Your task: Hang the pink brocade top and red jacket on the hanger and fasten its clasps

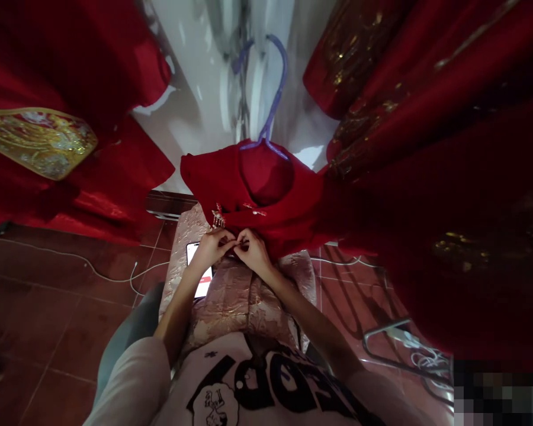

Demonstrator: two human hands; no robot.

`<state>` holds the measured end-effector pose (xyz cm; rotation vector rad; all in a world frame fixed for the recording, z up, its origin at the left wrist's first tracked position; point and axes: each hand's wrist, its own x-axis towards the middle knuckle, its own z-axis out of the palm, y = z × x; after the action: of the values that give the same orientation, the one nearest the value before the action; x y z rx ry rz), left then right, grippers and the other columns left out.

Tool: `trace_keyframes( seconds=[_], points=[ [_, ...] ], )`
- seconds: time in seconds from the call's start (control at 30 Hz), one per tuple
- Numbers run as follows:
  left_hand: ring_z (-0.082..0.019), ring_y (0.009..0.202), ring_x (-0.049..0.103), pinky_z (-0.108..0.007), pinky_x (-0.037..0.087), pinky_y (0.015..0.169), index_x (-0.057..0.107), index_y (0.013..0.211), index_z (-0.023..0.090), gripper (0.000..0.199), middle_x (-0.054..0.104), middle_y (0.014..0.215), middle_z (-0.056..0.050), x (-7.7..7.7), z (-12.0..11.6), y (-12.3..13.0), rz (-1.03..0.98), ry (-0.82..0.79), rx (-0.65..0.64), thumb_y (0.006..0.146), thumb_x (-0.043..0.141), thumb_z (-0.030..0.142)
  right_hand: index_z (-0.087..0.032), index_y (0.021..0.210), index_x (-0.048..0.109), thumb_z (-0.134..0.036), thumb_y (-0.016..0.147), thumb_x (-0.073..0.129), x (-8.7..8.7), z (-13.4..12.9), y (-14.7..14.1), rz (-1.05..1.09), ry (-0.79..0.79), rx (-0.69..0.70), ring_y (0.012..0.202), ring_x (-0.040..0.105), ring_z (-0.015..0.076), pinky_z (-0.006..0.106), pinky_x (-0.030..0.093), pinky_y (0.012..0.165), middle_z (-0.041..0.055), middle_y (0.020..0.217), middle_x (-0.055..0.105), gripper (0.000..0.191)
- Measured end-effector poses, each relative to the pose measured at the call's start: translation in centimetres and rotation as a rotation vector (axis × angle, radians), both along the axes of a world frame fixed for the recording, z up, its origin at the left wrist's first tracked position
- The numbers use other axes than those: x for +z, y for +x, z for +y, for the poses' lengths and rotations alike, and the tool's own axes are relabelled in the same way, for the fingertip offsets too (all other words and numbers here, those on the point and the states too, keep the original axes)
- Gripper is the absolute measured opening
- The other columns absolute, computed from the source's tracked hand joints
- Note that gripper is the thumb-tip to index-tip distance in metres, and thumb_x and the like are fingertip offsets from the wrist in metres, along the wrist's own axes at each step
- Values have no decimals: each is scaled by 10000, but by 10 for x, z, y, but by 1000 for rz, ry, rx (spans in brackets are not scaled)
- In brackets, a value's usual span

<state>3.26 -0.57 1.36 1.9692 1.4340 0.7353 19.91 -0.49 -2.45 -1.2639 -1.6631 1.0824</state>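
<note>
In front of me a red garment [288, 222] hangs from a purple hanger [277, 97]. Beaded trim [218, 217] decorates its front near the neckline. My left hand [214, 245] and my right hand [252, 248] meet at the lower front of the garment, fingertips pinched together and nearly touching. Whatever small thing or edge of cloth lies between the fingers is too small to make out. A phone [203, 283] with a lit screen lies just below my left hand, partly covered by my left wrist and forearm.
Shiny pinkish patterned fabric [240, 290] spreads under my hands. Red garments with gold embroidery [62, 145] hang at left, and more dark red ones [426, 177] at right. A white cable [98, 273] crosses the tiled floor [48, 331]. A metal frame [386, 328] stands lower right beside coiled cords [426, 358].
</note>
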Motion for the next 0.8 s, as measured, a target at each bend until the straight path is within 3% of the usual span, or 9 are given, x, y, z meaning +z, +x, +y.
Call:
trace_keyframes(
  seconds=[0.1, 0.3, 0.5, 0.67, 0.8],
  points=[
    [-145, 777, 697, -259, 562, 769, 693, 945, 189, 103, 724, 862, -26, -4, -8, -4, -27, -24, 26, 876, 624, 223, -230, 853, 484, -161, 769, 574, -4, -3, -10, 26, 11, -36, 799, 630, 158, 313, 574, 793, 16, 881, 603, 142],
    [-177, 944, 695, -324, 567, 877, 689, 1037, 202, 179, 707, 1031, -68, -21, -18, -17, -72, 84, 24, 892, 588, 181, -239, 859, 497, -145, 743, 529, -11, -2, -26, 62, 34, -135, 864, 626, 168, 325, 585, 840, 30, 913, 597, 153],
    [-183, 913, 702, -332, 571, 848, 698, 1032, 213, 167, 705, 994, -59, -34, 2, -29, -96, 74, -129, 917, 581, 187, -236, 833, 522, -174, 712, 529, -12, -3, -35, 54, 51, -280, 837, 627, 188, 354, 585, 828, 34, 857, 605, 137],
    [-185, 843, 707, -320, 567, 785, 697, 961, 209, 126, 715, 897, -46, -28, 21, -34, -94, 5, -236, 920, 580, 187, -230, 851, 541, -203, 717, 529, -7, -6, -41, 70, 28, -356, 820, 652, 178, 331, 596, 782, 30, 854, 638, 138],
    [-171, 813, 705, -302, 560, 779, 680, 938, 197, 91, 728, 904, -43, -27, 25, -35, -108, -19, -223, 902, 599, 175, -218, 903, 560, -230, 743, 550, -5, -13, -45, 101, 11, -385, 854, 669, 158, 305, 601, 805, 35, 915, 654, 160]
  ],
)
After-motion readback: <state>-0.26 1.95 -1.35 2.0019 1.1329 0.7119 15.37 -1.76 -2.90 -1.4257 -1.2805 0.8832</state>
